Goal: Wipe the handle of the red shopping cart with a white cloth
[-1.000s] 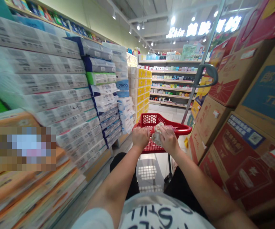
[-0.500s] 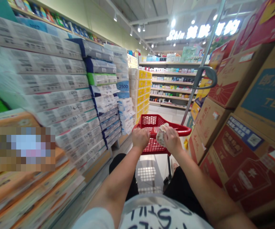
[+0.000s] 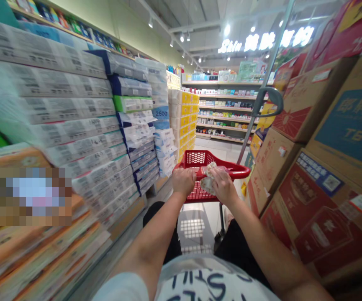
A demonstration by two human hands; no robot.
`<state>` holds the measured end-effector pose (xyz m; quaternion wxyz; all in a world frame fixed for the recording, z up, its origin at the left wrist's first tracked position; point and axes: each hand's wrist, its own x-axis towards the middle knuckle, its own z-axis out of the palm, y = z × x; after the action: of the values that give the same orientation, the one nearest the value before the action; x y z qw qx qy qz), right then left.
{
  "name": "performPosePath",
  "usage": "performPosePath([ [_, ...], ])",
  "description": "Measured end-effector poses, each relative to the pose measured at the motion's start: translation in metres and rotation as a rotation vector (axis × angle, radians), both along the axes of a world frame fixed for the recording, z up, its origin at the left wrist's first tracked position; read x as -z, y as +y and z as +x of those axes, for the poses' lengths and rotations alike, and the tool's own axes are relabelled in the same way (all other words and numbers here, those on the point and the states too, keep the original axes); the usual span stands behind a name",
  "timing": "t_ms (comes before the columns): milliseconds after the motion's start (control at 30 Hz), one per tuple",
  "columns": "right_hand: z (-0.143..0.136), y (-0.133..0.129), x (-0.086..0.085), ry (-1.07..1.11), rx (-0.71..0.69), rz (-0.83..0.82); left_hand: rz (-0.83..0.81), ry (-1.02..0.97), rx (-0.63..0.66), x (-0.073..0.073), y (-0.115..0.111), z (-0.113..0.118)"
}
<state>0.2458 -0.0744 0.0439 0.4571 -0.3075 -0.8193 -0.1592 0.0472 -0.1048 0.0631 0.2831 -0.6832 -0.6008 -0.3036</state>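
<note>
A red shopping cart (image 3: 199, 158) with a perforated basket stands in front of my body, low in the middle of the view. My left hand (image 3: 183, 182) is wrapped round the left part of its red handle. On the right part of the handle lies a crumpled, off-white patterned cloth (image 3: 208, 184). My right hand (image 3: 224, 184) presses this cloth against the handle, fingers bent over it. The inside of the basket is mostly hidden by the hands and handle.
Tall stacks of packaged tissue (image 3: 74, 108) line the left side, with orange packs (image 3: 42, 259) nearer. Cardboard boxes (image 3: 312, 209) are piled on the right beside a metal pole with a grey handle (image 3: 273, 101). Product shelves (image 3: 224, 108) stand ahead across a pale floor.
My right hand has shifted slightly left along the handle, and the cloth under it has bunched into a different shape. My left hand keeps its grip.
</note>
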Motion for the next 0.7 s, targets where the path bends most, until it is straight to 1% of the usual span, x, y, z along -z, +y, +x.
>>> performPosePath([
  [67, 0.003, 0.002, 0.0, 0.029, 0.009, -0.007, 0.001, 0.008, 0.0, 0.0, 0.0, 0.0],
  [167, 0.007, 0.005, 0.001, 0.11, 0.08, -0.008, 0.008, 0.009, -0.004, 0.001, 0.0, 0.001],
  [333, 0.007, 0.005, 0.003, 0.016, 0.035, 0.005, 0.023, 0.007, -0.001, 0.001, 0.0, 0.001],
  [433, 0.007, 0.005, 0.003, 0.109, 0.099, 0.003, 0.023, 0.007, 0.008, 0.001, 0.0, 0.0],
  [500, 0.005, 0.004, 0.004, 0.127, 0.127, 0.01, 0.019, 0.005, 0.003, 0.001, 0.0, 0.0],
  [633, 0.004, 0.001, 0.008, 0.048, 0.073, 0.035, 0.015, 0.008, 0.003, 0.0, 0.0, -0.001],
  [700, 0.006, 0.002, 0.011, 0.104, 0.08, 0.053, 0.015, 0.01, 0.016, 0.0, 0.001, -0.001],
])
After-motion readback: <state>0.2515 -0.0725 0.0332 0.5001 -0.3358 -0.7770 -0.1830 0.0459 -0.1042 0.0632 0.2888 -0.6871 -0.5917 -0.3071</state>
